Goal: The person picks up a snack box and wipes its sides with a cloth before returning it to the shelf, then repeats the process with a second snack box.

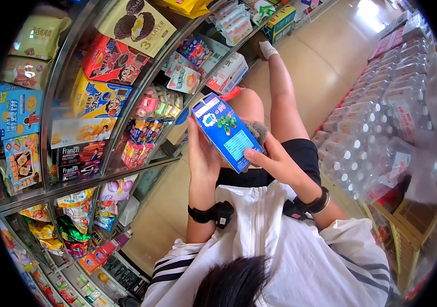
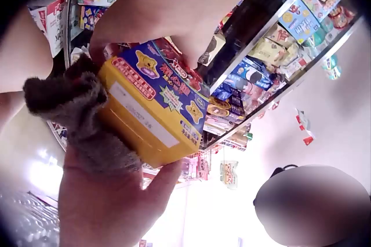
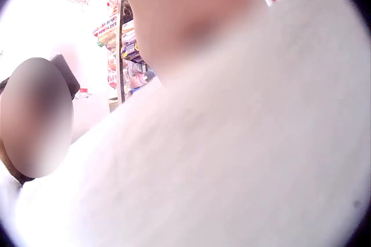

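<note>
Both hands hold a blue and yellow snack box (image 1: 228, 134) tilted above the lap. Its blue face, with cartoon pictures and a pale text panel, shows in the head view; in the left wrist view its yellow side carries a white printed strip. My left hand (image 1: 203, 151) grips the box along its left edge. My right hand (image 1: 279, 159) holds the lower right corner, thumb on the blue face, with a fuzzy grey cloth (image 1: 256, 133) bunched between hand and box. White fabric (image 3: 220, 160) covers most of the right wrist view.
Metal shelves (image 1: 47, 190) full of packaged snacks run along the left side. Shrink-wrapped plastic bottles (image 1: 361, 138) are stacked on the right, near a wooden stool-like frame (image 1: 405, 225). Tiled floor (image 1: 315, 59) lies between them.
</note>
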Demonstrator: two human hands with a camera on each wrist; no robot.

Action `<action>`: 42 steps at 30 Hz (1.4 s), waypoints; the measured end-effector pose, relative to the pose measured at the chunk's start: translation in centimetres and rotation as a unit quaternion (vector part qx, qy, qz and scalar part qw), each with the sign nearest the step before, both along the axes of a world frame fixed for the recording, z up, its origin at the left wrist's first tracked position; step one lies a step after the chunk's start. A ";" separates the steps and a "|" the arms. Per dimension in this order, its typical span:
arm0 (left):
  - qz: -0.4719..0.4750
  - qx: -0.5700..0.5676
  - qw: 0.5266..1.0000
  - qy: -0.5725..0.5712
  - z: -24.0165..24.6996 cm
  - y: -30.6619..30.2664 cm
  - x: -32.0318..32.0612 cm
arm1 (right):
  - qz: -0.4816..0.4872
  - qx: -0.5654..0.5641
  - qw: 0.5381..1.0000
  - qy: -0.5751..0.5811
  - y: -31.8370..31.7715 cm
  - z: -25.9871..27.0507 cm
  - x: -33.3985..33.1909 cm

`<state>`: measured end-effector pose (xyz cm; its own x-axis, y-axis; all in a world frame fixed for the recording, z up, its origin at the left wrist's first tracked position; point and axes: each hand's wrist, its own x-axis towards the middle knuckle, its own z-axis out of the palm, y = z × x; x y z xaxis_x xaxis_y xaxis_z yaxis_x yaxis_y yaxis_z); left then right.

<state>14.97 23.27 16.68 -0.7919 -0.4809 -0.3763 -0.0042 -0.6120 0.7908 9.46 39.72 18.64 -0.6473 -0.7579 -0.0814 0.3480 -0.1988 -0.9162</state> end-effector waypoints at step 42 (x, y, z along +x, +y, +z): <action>0.006 0.065 0.997 -0.050 0.3 -1.6 0.1 | 0.008 -0.009 0.902 0.432 2.0 1.2 -1.1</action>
